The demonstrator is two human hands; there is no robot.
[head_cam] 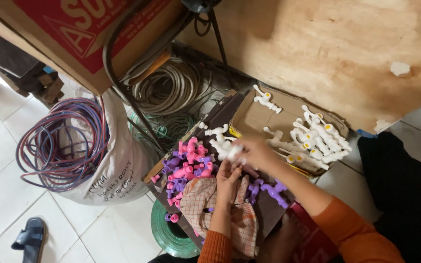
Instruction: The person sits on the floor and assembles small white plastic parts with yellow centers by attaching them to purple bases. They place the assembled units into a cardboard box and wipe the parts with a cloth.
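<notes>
My right hand [255, 151] grips a white plastic tap [233, 151] just above the dark box of pink and purple taps [187, 168]. My left hand [228, 179] touches the same tap from below, its fingers closed around it. A checked cloth [205, 199] lies under my left forearm, over the box. To the right, an open cardboard box [254, 119] holds several white taps [317, 139]. Two purple taps [271, 190] lie by my right forearm.
A white sack topped with a coil of red-purple cable [62, 141] stands at the left. Grey and green hose coils [169, 90] lie behind the boxes. A green roll [169, 234] sits on the tiled floor, a black sandal [29, 238] at lower left. A plywood panel [327, 44] rises behind.
</notes>
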